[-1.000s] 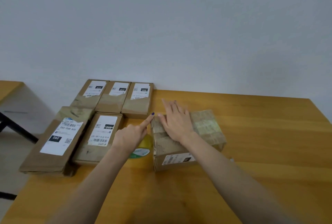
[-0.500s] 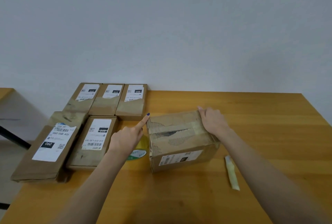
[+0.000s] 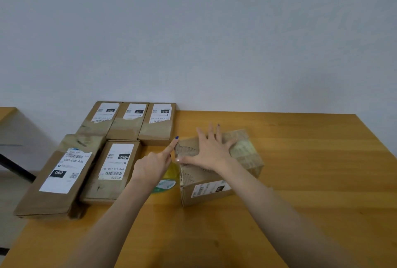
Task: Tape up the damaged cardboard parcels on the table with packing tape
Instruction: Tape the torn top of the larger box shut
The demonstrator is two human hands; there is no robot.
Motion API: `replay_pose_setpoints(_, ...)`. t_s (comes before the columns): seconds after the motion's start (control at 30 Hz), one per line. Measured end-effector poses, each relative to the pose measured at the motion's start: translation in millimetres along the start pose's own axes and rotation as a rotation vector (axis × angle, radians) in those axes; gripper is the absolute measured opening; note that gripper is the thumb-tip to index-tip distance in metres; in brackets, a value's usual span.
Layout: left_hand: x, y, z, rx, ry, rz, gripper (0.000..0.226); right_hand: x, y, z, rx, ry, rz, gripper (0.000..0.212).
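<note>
Six parcels on my table (image 3: 311, 181): five flat ones (image 3: 116, 166) on the left, one box (image 3: 206, 192) in the middle. Right hand (image 3: 211, 149) flat on top, left hand (image 3: 150, 166) index poking its corner, other fingers curled. One tape roll (image 3: 169, 181) beside it.

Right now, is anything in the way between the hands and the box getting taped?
No, nothing visible. The right hand lies flat on the box, and the left hand touches its top left corner with one pointing finger. The tape roll sits beside the box.
</note>
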State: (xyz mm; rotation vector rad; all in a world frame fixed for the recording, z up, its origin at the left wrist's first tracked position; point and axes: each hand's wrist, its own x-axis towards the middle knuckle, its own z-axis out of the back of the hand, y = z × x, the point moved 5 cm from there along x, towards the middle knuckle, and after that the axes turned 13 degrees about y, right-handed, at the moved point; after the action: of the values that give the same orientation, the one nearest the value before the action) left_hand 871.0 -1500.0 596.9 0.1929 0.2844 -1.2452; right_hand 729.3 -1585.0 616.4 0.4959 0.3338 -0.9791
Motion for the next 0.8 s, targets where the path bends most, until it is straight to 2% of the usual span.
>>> replay_pose_setpoints(0.17, -2, 2, -1, -0.025, 0.026, -0.015, 0.062, 10, -6, 3, -0.046, 0.054, -0.016, 0.121)
replay_pose_setpoints(0.33, -2, 6, 1, -0.065, 0.056, -0.016, 0.059, 2, -25, 27, 0.106, 0.100, 0.141, 0.091)
replay_pose_setpoints(0.47, -4, 5, 3, -0.098, 0.041, -0.014, 0.056, -14, -44, 35, -0.017, -0.047, 0.131, 0.068)
replay_pose_setpoints(0.53, -5, 3, 4, -0.113, 0.038, -0.005, 0.057, -19, -39, 35, -0.036, -0.060, 0.174, 0.077)
replay_pose_setpoints(0.67, -4, 1, 7, -0.134, 0.033, -0.030, 0.057, -18, -3, 19, -0.164, 0.287, 0.290, 0.125)
replay_pose_setpoints(0.8, -6, 2, 4, -0.196, 0.025, -0.058, 0.055, -10, 27, 5, -0.327, 0.435, 0.303, 0.143)
